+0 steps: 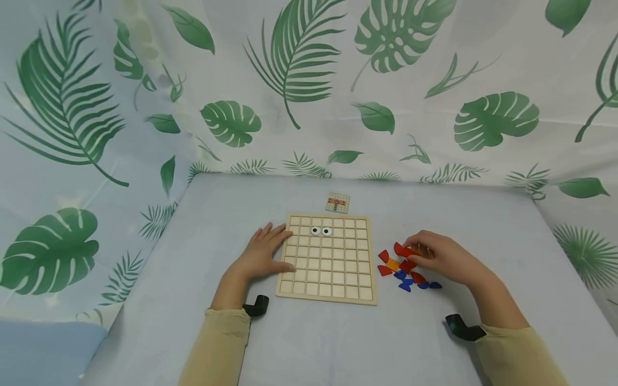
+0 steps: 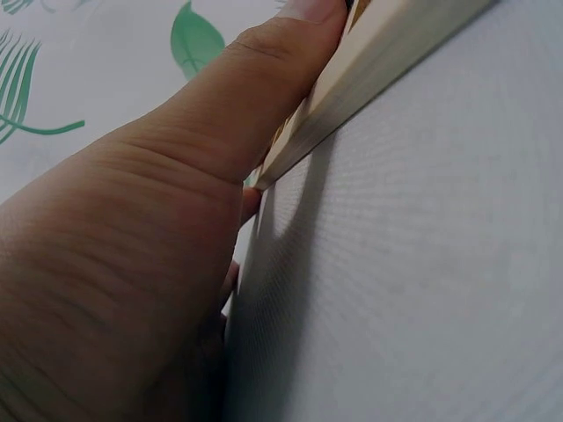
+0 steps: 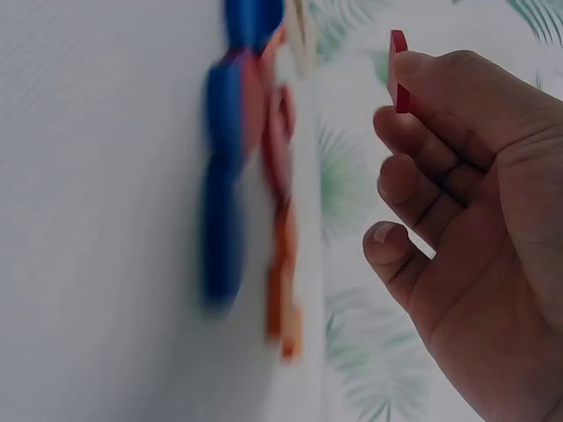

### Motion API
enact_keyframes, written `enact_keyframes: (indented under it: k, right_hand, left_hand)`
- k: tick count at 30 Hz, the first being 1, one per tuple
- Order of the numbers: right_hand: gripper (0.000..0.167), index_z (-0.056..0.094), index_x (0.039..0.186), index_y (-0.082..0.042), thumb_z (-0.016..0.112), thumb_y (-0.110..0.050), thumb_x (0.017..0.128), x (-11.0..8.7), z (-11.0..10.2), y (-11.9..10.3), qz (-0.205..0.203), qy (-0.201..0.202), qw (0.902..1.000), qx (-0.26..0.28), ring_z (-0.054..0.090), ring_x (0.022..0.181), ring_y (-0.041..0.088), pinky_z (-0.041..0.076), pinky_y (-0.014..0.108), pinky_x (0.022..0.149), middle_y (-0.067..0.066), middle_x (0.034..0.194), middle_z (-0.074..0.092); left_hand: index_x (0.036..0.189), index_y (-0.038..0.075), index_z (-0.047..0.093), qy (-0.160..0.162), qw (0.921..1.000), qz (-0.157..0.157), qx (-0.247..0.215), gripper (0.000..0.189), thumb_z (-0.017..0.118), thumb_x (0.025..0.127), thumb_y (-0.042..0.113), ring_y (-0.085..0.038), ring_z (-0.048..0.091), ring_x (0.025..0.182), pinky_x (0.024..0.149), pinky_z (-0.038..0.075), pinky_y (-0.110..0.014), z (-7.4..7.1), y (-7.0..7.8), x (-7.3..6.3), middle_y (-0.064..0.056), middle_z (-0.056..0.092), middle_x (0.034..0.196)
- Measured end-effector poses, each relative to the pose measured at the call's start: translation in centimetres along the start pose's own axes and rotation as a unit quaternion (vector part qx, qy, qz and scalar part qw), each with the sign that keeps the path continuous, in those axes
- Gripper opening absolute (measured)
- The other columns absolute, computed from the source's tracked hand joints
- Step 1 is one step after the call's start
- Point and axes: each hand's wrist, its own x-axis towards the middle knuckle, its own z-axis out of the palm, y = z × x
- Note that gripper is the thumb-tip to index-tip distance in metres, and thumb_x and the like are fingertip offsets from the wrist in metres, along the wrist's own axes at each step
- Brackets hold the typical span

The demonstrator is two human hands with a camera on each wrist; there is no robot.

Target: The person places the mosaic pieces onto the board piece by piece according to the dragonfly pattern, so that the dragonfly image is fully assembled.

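A square wooden grid board (image 1: 325,262) lies on the table, with two white eye pieces (image 1: 327,231) side by side in its upper cells. My left hand (image 1: 260,254) rests at the board's left edge, thumb and fingertips touching it; the left wrist view shows the thumb (image 2: 273,70) on the wooden rim (image 2: 308,132). Between thumb and index finger, my right hand (image 3: 479,185) pinches a thin red piece (image 3: 398,75), raised above the loose pile. Beneath and beside that hand lie several red pieces (image 1: 384,270), blue pieces (image 1: 404,287) and an orange piece (image 1: 392,265).
Behind the board lies a small card (image 1: 337,202) printed with a grid and a coloured figure. A white cloth with green leaves (image 1: 375,117) hangs at the table's back and sides. Each wrist wears a black device (image 1: 464,328).
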Motion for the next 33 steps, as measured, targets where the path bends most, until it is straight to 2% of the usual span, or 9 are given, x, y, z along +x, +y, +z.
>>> enact_keyframes:
  k: [8, 15, 21, 27, 33]
  right_hand:
    - [0.026, 0.063, 0.117, -0.019, 0.071, -0.018, 0.091, 4.7, 0.9, -3.0, -0.023, -0.049, 0.9982, 0.027, 0.052, 0.082, 0.015, 0.051, 0.023, 0.066, -0.005, 0.089, 0.056]
    - [0.022, 0.065, 0.114, -0.02, 0.07, -0.024, 0.093, 8.1, 2.1, -4.6, -0.039, -0.07, 0.9963, 0.029, 0.052, 0.083, 0.015, 0.05, 0.026, 0.069, -0.004, 0.09, 0.057]
    - [0.018, 0.067, 0.11, -0.023, 0.071, -0.024, 0.092, 10.1, 3.1, -5.7, -0.055, -0.083, 0.9941, 0.043, 0.051, 0.082, 0.015, 0.046, 0.027, 0.07, -0.004, 0.087, 0.056]
    - [0.021, 0.068, 0.112, -0.019, 0.071, -0.024, 0.092, 11.7, 4.3, -7.0, -0.069, -0.096, 0.9917, 0.051, 0.047, 0.076, 0.015, 0.041, 0.029, 0.069, -0.003, 0.081, 0.052]
    - [0.022, 0.069, 0.113, -0.017, 0.07, -0.027, 0.093, 12.8, 5.3, -8.0, -0.095, -0.107, 0.9889, 0.039, 0.048, 0.076, 0.014, 0.042, 0.029, 0.07, -0.004, 0.082, 0.053]
  left_hand:
    - [0.154, 0.025, 0.036, 0.007, 0.9999, 0.008, 0.004, 0.097, 0.071, 0.075, 0.069, -0.032, 0.008, 0.155, 0.126, 0.004, -0.052, 0.1, -0.2, 0.1, -0.001, 0.024, 0.165]
    - [0.153, 0.026, 0.037, 0.013, 0.9999, 0.007, 0.006, 0.096, 0.071, 0.074, 0.07, -0.031, 0.008, 0.155, 0.126, 0.005, -0.052, 0.3, -0.3, 0.2, 0.0, 0.025, 0.165]
    - [0.154, 0.027, 0.036, 0.005, 1.0, 0.001, 0.008, 0.096, 0.071, 0.075, 0.07, -0.029, 0.006, 0.155, 0.127, 0.002, -0.049, 0.2, -0.4, 0.2, 0.002, 0.022, 0.165]
    - [0.154, 0.028, 0.035, 0.0, 1.0, -0.002, 0.007, 0.096, 0.071, 0.075, 0.07, -0.029, 0.006, 0.155, 0.127, 0.002, -0.049, 0.0, -0.3, 0.2, 0.002, 0.022, 0.165]
    - [0.154, 0.028, 0.035, 0.001, 1.0, 0.0, 0.006, 0.096, 0.072, 0.075, 0.069, -0.029, 0.006, 0.155, 0.127, 0.002, -0.049, 0.0, -0.3, 0.2, 0.002, 0.022, 0.165]
